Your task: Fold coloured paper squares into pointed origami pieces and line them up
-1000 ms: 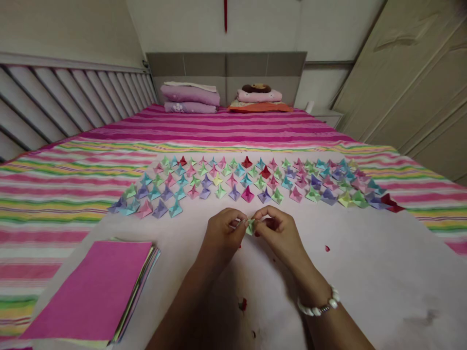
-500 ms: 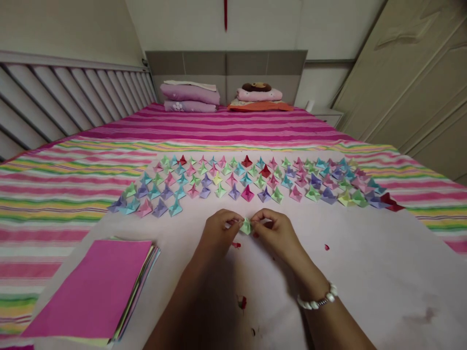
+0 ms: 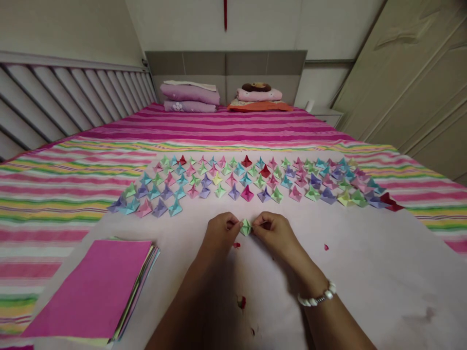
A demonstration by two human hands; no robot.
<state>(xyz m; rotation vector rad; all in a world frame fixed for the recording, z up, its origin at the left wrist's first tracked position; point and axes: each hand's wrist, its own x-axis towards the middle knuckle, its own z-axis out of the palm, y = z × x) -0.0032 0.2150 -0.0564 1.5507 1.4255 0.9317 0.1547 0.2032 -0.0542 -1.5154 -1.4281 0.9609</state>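
Between my two hands is a small light-green folded paper boat (image 3: 246,227), held just above the pale sheet. The fingertips of my left hand (image 3: 223,231) pinch its left corner. My right hand (image 3: 273,231), with a beaded bracelet (image 3: 318,296) at the wrist, pinches the right corner. The boat's folded middle faces up towards me. Beyond my hands stand several rows of similar paper boats in many colours, among them a magenta boat (image 3: 247,193) and a green boat (image 3: 220,190).
A stack of coloured paper (image 3: 91,289) with a pink sheet on top lies at the left. The pale sheet (image 3: 365,272) covers part of a striped bedspread (image 3: 54,218) and bears small red marks. Folded bedding (image 3: 189,97) rests by the headboard (image 3: 226,63).
Both hands have dropped slightly towards me with the green paper boat. It looks a little wider and more spread at the middle. The rows of boats and the paper stack are unmoved.
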